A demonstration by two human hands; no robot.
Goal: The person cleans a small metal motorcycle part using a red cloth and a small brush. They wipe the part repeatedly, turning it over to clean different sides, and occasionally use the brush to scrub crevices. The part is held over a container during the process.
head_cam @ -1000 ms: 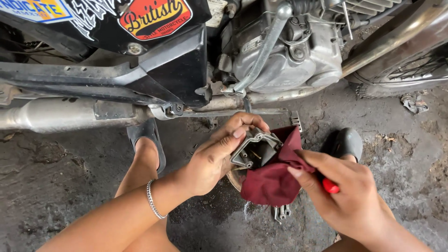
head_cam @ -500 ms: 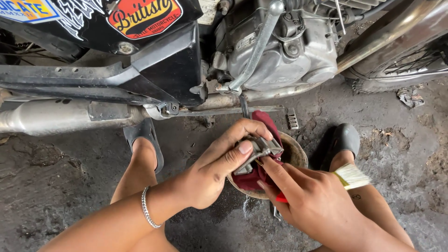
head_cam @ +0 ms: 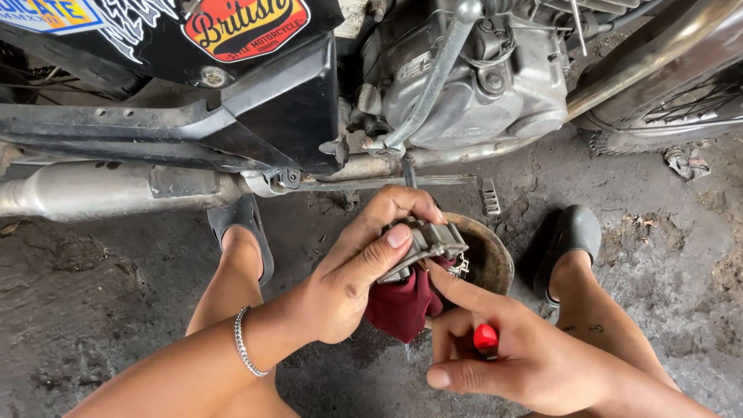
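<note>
Since prior frame: brush bristles gone from view | my left hand [head_cam: 348, 282] grips part [head_cam: 422, 241] over bowl [head_cam: 491, 259], long axis tilted up-right | my right hand [head_cam: 495, 356] clasps red handle [head_cam: 485, 337], finger on rag [head_cam: 402, 302]

The left hand [head_cam: 352, 271] hides much of the grey metal part [head_cam: 422, 241]; the red-handled tool [head_cam: 485, 336] is mostly buried.

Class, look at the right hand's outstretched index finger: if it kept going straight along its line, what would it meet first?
The right hand already points into the grey metal part and red cloth; depth is unclear.
</note>
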